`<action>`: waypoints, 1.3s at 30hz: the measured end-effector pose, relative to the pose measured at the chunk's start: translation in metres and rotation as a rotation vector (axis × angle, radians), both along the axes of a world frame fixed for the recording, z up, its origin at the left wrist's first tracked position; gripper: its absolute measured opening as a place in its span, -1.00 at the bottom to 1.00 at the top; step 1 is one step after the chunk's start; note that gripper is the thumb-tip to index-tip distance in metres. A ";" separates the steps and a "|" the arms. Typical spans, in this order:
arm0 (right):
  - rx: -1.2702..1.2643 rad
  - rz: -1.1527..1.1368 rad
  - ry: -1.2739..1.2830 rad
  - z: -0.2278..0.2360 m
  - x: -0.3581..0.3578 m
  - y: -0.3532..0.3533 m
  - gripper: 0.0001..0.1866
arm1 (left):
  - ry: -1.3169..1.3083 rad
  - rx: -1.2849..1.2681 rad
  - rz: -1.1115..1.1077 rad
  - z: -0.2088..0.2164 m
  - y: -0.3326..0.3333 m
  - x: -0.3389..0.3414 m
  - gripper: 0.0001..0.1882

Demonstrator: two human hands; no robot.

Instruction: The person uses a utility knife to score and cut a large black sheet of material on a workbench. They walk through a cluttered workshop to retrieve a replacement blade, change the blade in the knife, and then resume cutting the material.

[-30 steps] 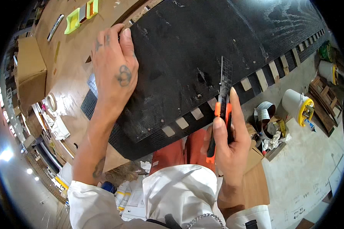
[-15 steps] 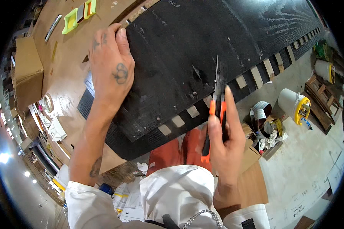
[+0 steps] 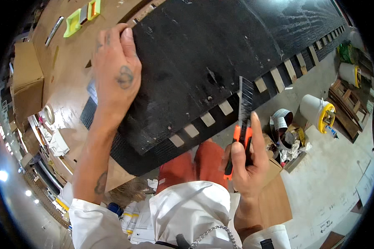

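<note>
A snap-off utility knife (image 3: 245, 130) with an orange and black handle is held in my right hand (image 3: 250, 168). Its long segmented blade points away from me over the near edge of a large black wood-grain panel (image 3: 187, 62). My left hand (image 3: 117, 76) is closed at the panel's left edge, thumb along the rim; its fingertips are partly hidden. Short pale wooden strips (image 3: 191, 130) stick out in a row from beneath the panel, above another black panel (image 3: 139, 164). Pale scuffs and specks mark the upper panel.
On the brown tabletop (image 3: 70, 54) lie a marker (image 3: 54, 31), a yellow-green holder (image 3: 73, 23) and a tape roll (image 3: 49, 113). A cardboard box (image 3: 28, 79) stands at left. To the right, a white bucket (image 3: 313, 110) and scraps (image 3: 293, 147) sit on the floor.
My right hand has drawn the knife a little toward me and turned it, so the blade's flat side shows more. My left hand keeps its place on the panel edge.
</note>
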State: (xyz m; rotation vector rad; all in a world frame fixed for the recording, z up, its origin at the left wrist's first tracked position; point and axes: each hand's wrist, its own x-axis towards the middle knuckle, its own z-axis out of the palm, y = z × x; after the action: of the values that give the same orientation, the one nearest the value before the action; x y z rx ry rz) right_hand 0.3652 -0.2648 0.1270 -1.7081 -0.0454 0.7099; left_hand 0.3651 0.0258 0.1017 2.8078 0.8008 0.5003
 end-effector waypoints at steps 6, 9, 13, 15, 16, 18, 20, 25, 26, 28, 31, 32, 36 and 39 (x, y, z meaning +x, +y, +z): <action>-0.127 0.164 -0.081 0.002 0.010 -0.002 -0.41 | -0.007 0.013 0.001 0.001 0.002 0.000 -0.67; -0.118 0.165 -0.118 0.001 0.011 -0.009 -0.42 | -0.027 0.001 -0.003 0.000 0.002 -0.001 -0.68; -0.162 0.188 -0.087 0.000 0.017 -0.007 -0.43 | -0.022 0.004 0.008 0.000 0.003 0.001 -0.69; -0.175 0.193 -0.082 0.000 0.017 -0.009 -0.43 | -0.019 0.001 0.008 0.000 0.003 0.000 -0.69; -0.177 0.192 -0.073 0.000 0.017 -0.010 -0.43 | -0.018 -0.004 0.015 -0.001 0.002 -0.001 -0.69; -0.182 0.195 -0.049 0.004 0.017 -0.010 -0.43 | -0.016 -0.014 0.030 0.000 0.002 0.000 -0.69; -0.182 0.187 -0.034 0.008 0.019 -0.007 -0.43 | -0.013 -0.007 0.025 0.001 0.000 0.001 -0.69; -0.208 0.195 0.011 0.018 0.034 0.013 -0.43 | -0.009 0.023 0.009 0.000 0.001 0.001 -0.70; -0.212 0.229 -0.027 0.018 0.035 0.013 -0.43 | -0.004 0.029 0.015 -0.001 0.001 -0.001 -0.71; -0.220 0.283 -0.121 0.019 0.034 0.006 -0.43 | -0.004 0.036 0.011 0.000 0.002 0.001 -0.71; -0.250 0.225 -0.005 0.030 0.041 0.023 -0.43 | -0.005 0.019 0.006 -0.001 -0.002 0.001 -0.72; -0.237 0.194 0.025 0.027 0.042 0.026 -0.43 | -0.008 0.007 0.007 -0.001 -0.001 0.002 -0.72; -0.199 0.234 -0.047 0.022 0.023 0.010 -0.44 | 0.036 0.008 0.035 0.001 -0.001 0.000 -0.71; -0.205 0.176 0.067 0.024 0.034 0.017 -0.44 | 0.023 0.035 0.031 -0.001 -0.001 0.000 -0.71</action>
State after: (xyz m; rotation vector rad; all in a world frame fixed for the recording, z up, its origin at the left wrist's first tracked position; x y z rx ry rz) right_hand 0.3994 -0.2478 0.1508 -1.8905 -0.0791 0.9279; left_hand 0.3652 0.0248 0.1004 2.8419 0.8501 0.4931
